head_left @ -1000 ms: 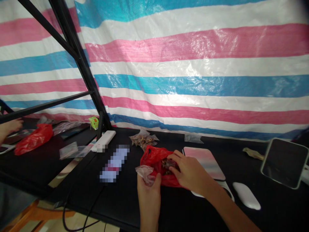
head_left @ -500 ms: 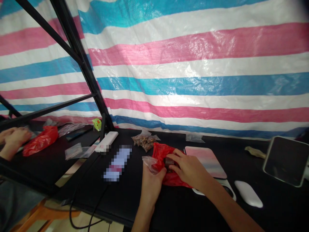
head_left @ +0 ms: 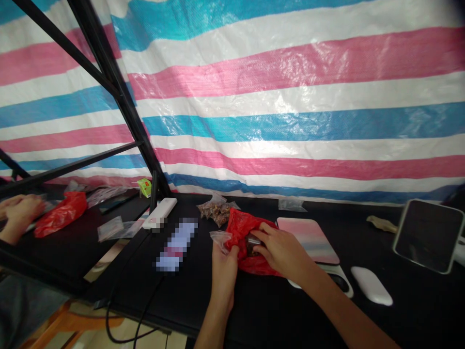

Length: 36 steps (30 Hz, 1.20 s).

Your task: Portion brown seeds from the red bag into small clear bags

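Note:
A crumpled red plastic bag (head_left: 238,224) lies on the black table with its mouth spread toward me. My left hand (head_left: 224,271) is closed at its left edge, thumb against the red plastic, and pinches a small clear plastic bag (head_left: 220,237) that sticks up above the fingers. My right hand (head_left: 286,252) reaches into the red bag's mouth from the right, fingers curled round a small greyish, shiny thing (head_left: 253,241) that I cannot make out. Dark brown bits show beneath it. Clear bags filled with brown bits (head_left: 217,212) rest just behind the red bag.
A pink-and-grey flat case (head_left: 308,240), a white mouse-shaped object (head_left: 371,286) and a dark-screened tablet (head_left: 428,236) are on the right. Leftward lie a blurred-out phone (head_left: 177,245) and a white power bank (head_left: 160,213). Beyond the black frame post, another person's hands (head_left: 23,213) work beside a red bag (head_left: 61,213).
The red bag's mouth gapes wider, and more of the shiny thing and brown bits shows. My left hand has shifted slightly left with the clear bag. The view has moved a little.

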Available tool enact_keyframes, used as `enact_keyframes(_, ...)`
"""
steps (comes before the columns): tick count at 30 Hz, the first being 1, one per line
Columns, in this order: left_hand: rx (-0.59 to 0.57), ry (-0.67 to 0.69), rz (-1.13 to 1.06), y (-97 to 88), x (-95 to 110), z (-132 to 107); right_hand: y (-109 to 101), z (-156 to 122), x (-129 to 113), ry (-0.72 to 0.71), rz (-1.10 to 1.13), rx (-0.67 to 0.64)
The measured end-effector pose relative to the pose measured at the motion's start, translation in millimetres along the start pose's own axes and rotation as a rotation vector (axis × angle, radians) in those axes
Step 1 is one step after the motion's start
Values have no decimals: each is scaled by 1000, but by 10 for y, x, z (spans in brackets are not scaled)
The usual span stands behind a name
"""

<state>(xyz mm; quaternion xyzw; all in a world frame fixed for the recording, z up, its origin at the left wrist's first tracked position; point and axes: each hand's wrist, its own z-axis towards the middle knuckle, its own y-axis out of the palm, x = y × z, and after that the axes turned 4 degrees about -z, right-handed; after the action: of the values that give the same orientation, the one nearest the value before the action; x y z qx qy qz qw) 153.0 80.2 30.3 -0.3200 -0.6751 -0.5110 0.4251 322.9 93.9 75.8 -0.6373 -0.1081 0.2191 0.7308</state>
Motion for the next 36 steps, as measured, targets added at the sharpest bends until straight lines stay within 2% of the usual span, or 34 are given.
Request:
enact_keyframes(7,-84,-24,107,-3,56,81,38,-2,-16,14,46,24)
enact_keyframes(12,-84,5,145,-14,165,54,17,-5,-27,5,159,43)
enact_keyframes(15,-1,226,314,-75,297,-32,-8,7,-44,20,248,68)
enact_keyframes(17,134,486,537,-118,434,-96,-33,15,-49,36,312,97)
enact_keyframes(18,162,592,643,-130,514,-122,-50,19,-47,43,344,115)
enact_keyframes(19,119,639,710,-132,596,-139,-69,21,-41,53,375,136)
enact_keyframes(20,25,639,730,-121,676,-147,-91,22,-31,62,406,158)
enact_keyframes(23,-273,504,676,-18,855,-102,-154,23,23,74,507,235)
enact_keyframes(26,-507,442,674,144,895,53,-181,30,101,106,587,379)
enact_keyframes(29,-682,520,680,290,833,279,-175,39,183,158,576,533)
enact_keyframes(32,-772,617,739,384,728,501,-165,39,248,149,501,607)
enact_keyframes(36,-790,748,843,401,545,704,-155,21,290,116,365,554)
